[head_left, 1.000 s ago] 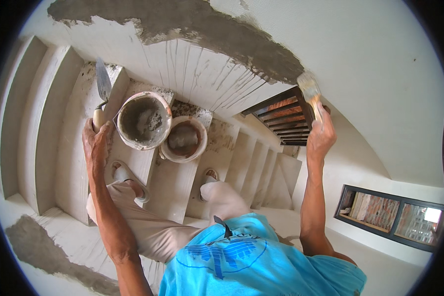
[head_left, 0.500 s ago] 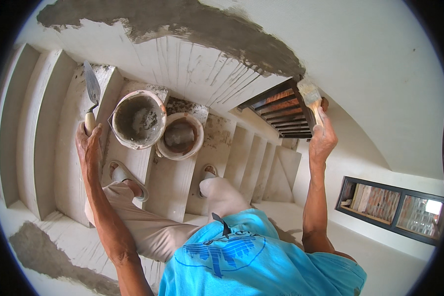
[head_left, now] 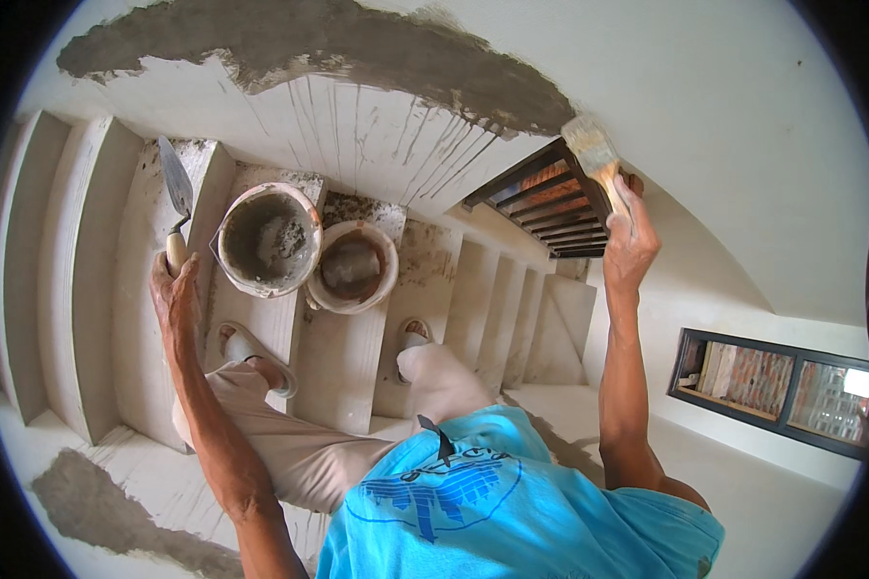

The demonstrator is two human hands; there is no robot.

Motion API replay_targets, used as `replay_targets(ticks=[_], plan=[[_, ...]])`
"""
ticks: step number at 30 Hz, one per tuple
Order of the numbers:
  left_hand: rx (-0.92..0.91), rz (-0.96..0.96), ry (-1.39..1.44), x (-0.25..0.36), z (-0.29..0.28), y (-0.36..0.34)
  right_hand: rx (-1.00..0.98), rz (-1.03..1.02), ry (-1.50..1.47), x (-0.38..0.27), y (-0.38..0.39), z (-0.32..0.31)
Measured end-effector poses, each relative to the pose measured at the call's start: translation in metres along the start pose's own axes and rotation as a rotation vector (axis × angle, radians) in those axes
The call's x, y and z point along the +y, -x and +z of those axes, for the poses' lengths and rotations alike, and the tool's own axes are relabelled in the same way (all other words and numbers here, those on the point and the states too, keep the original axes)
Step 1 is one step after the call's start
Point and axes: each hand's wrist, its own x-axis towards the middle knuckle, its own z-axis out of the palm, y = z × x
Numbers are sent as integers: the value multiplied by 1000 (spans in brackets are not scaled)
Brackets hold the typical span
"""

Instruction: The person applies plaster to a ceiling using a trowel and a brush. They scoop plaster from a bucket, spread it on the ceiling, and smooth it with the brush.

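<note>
My left hand (head_left: 175,294) is closed round the wooden handle of a trowel (head_left: 176,183), whose pointed metal blade tilts up and away from me over the steps. In my right hand (head_left: 631,241) is a wide paintbrush (head_left: 592,150) with pale bristles. The bristles are at the right end of a long band of wet grey mortar (head_left: 386,58) on the white wall; whether they touch it I cannot tell. Between my hands stand a bucket (head_left: 270,241) with grey mortar inside and a second bucket (head_left: 354,267) with brownish, watery contents, both on the stairs.
White stairs (head_left: 333,362) run across under me, with my sandalled feet on separate steps. A dark slatted railing (head_left: 550,207) is below the brush. Dark-framed windows (head_left: 772,391) are at the right. Another mortar patch (head_left: 116,511) marks the lower left wall.
The brush has shifted slightly left and up along the mortar's end. My left hand still holds the trowel, and the whole view has moved slightly.
</note>
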Motion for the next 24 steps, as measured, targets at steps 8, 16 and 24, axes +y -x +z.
replay_targets(ticks=[8,16,24], plan=[[23,47,6,-8,5,-3,-132,141,17,35,23,6],[5,39,-48,-9,5,-5,-224,65,33,1,-5,22],[-25,-81,-30,4,-1,2,-165,-4,107,14,22,11]])
